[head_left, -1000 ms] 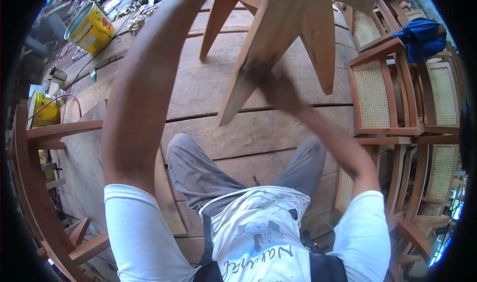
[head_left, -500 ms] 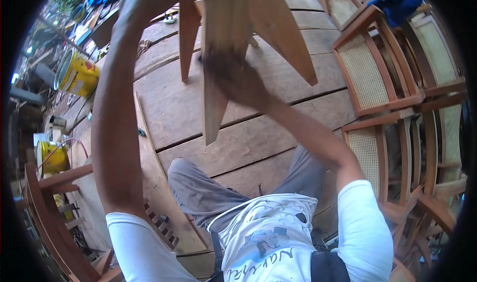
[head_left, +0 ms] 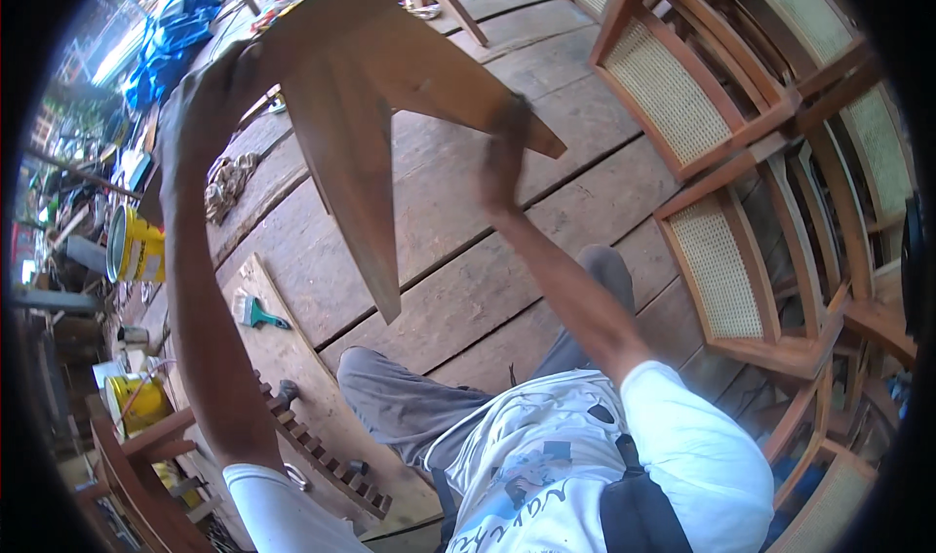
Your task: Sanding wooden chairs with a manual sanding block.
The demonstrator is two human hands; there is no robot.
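A brown wooden furniture frame (head_left: 341, 114) with broad, pointed, tapering legs is raised in front of me, tilted, its upper part running out of view. My left hand (head_left: 222, 80) is closed on its left edge. One leg (head_left: 366, 221) points down toward my knees. The other slants to the right, and my right hand (head_left: 505, 148) is wrapped round it close to the tip. Blur smears the right fingers, so anything thin between them and the wood cannot be made out.
Chair frames with woven cane panels (head_left: 673, 90) are stacked at the right. A board (head_left: 302, 329) on the plank floor (head_left: 468, 280) bears a green-handled brush (head_left: 258, 311) and a slatted wooden piece (head_left: 327, 451). Yellow buckets (head_left: 136, 246) and a blue tarp (head_left: 171, 46) lie left.
The wooden frame has turned and shifted left. My right hand has gone from the middle leg to the right leg's tip; my left hand has come into view on the edge.
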